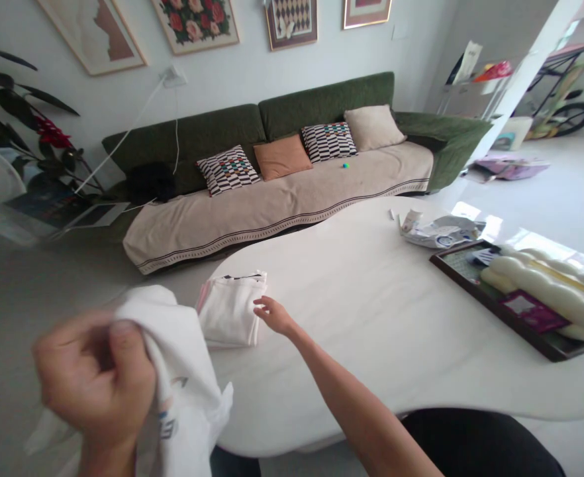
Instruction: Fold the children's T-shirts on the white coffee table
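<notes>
My left hand (96,381) is closed in a fist on a white garment (183,391) with a small print, which hangs off the near left edge of the white table (351,318). The hand is blurred by motion. My right hand (273,313) reaches across the table, fingers loosely spread and holding nothing, right beside a stack of folded white clothes (231,308) that sits at the table's left end. A pink edge shows under that stack.
A dark tray (515,318) with cream wavy objects and a purple card sits at the table's right. Crumpled papers (438,230) lie beyond it. A green sofa (282,159) with several cushions stands behind the table, a plant (28,126) at left.
</notes>
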Demonstrator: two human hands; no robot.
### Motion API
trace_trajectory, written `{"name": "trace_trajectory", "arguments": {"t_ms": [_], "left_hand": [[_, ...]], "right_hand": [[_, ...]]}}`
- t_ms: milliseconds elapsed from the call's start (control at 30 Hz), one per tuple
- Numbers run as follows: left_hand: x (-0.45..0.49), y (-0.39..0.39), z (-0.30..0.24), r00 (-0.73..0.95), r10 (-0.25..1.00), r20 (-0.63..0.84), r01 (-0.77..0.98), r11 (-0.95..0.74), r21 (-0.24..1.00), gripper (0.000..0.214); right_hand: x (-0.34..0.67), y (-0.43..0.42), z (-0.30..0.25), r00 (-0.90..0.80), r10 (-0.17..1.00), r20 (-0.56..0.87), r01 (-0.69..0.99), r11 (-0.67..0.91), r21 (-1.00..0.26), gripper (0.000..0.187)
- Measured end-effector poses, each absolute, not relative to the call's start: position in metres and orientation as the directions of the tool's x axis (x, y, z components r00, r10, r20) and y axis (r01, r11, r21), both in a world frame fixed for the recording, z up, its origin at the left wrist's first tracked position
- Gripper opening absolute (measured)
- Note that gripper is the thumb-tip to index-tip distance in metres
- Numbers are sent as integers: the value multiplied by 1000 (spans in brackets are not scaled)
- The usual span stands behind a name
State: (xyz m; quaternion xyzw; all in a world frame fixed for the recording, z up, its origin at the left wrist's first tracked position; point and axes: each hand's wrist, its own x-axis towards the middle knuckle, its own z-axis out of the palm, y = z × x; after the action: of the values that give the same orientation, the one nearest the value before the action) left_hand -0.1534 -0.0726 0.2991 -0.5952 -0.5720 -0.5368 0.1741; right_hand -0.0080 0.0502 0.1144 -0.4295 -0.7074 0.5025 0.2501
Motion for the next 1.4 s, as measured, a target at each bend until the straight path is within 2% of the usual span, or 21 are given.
{"name": "trace_trajectory", "arguments": {"t_ms": [67,167,200,267,333,400,467,500,533,600,633,700,767,867,967,1067,1167,1233,1267,1333,1400], "left_hand": [[-126,-77,287,-203,486,850,866,-317,388,21],[-83,-70,267,-86,660,747,784,-418,459,11],[-69,-62,259,-56,699,713,747,-445,495,10],[-44,-38,240,-2,763,647,664,-482,571,10],[-25,-8,216,63,815,576,595,-494,635,17],[-13,17,185,136,851,507,608,-476,635,30],[-7,25,150,238,903,357,678,-418,605,33],[-5,23,131,295,923,248,718,-385,580,32],[-5,16,114,344,930,130,756,-357,550,31],[-6,-4,83,396,917,-46,811,-326,487,34],[-7,-15,70,403,911,-81,824,-323,466,38],[-12,-32,53,398,913,-83,826,-318,466,41],[-19,-38,47,376,925,-59,796,-289,532,40],[-32,-26,51,283,954,-97,701,-136,700,33],[-52,-9,60,171,970,-171,636,24,771,30],[-76,0,68,73,981,-180,641,92,762,28],[-92,-8,75,-58,985,-165,676,161,719,24],[-86,-26,78,-107,992,-71,734,127,667,27],[-78,-40,79,-63,998,-14,770,58,635,30],[-54,-71,78,174,984,39,815,-166,554,40],[-31,-102,73,446,891,-87,804,-355,477,60]], "right_hand": [[20,35,136,-620,784,-31,170,96,-981,38],[66,4,158,-805,587,87,-175,-95,-980,48],[82,-5,161,-819,565,100,-217,-145,-965,47],[115,-15,161,-742,667,64,-207,-138,-969,37],[156,-12,156,-458,889,15,-121,-46,-992,30],[203,-4,146,46,999,29,113,24,-993,27],[249,-1,134,474,865,166,423,-59,-904,28],[267,-3,126,541,809,229,532,-118,-838,28],[281,-10,117,529,805,269,620,-149,-771,28],[292,-31,95,295,925,240,750,-68,-658,27],[291,-44,84,109,976,190,789,31,-614,27],[281,-69,64,-207,975,77,816,216,-536,28],[271,-83,54,-318,948,-13,844,277,-459,24],[270,-82,61,-302,951,-67,880,251,-403,19],[283,-72,86,-327,945,-10,845,287,-451,18],[300,-78,107,-342,938,61,821,330,-466,16],[311,-101,112,-332,943,20,841,305,-447,18],[312,-117,108,-276,961,-20,855,236,-461,20],[311,-123,105,-241,970,-30,854,197,-482,20],[308,-129,100,-188,981,-44,817,132,-562,18],[306,-127,98,-166,985,-51,751,93,-653,19]]}}
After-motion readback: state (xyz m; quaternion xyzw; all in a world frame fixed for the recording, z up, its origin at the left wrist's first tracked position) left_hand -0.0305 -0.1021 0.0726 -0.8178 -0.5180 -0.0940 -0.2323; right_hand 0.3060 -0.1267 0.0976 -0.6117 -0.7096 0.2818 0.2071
